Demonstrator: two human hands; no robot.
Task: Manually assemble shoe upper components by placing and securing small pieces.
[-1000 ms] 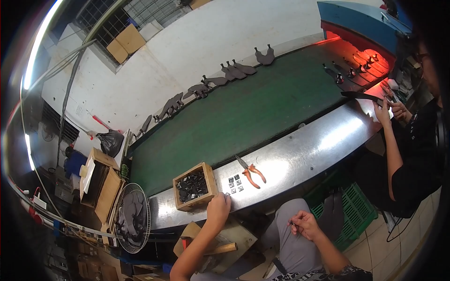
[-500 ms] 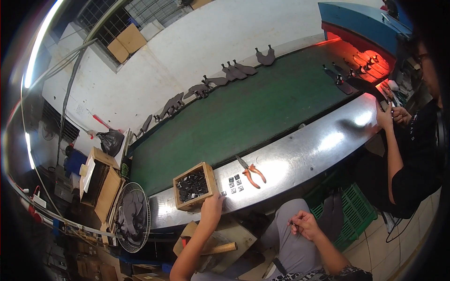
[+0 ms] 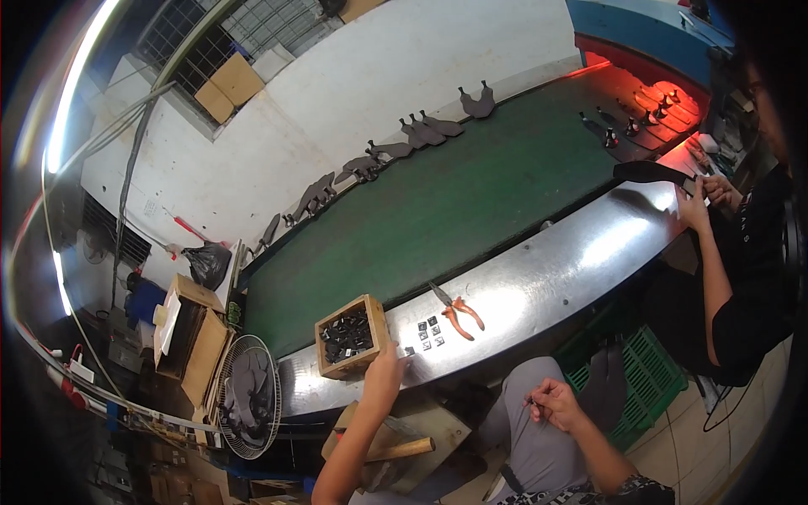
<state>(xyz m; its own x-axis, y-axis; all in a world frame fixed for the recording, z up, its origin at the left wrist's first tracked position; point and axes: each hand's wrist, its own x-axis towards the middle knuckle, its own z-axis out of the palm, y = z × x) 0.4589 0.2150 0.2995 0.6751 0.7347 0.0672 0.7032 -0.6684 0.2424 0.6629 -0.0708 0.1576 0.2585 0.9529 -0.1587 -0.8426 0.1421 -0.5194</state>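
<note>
My left hand [image 3: 385, 375] is at the near edge of the metal ledge, beside the corner of a wooden box [image 3: 379, 324]. Its fingers are bunched next to a small dark piece [image 3: 410, 350]; whatever they grip is hidden. Inside the box lie many small black pieces [image 3: 347, 335]. To the right, small black-and-silver pieces [image 3: 424, 335] sit in two short rows beside orange-handled pliers [image 3: 459, 315]. Over my grey-trousered leg, my right hand [image 3: 554, 405] is closed in a pinch, around something too small to make out.
Beyond the metal ledge [image 3: 539, 286] runs a green conveyor belt [image 3: 404, 219], dark cut pieces along its far side. A fan [image 3: 250, 396] stands left, a wooden-handled hammer [image 3: 404, 449] below, a green crate [image 3: 644, 383] right. At the far right, a co-worker's hands [image 3: 705, 202] hold a dark piece.
The view has shifted slightly. My hands stay almost where they were, the left by the box and the right over my leg. The co-worker's dark piece has tilted flatter.
</note>
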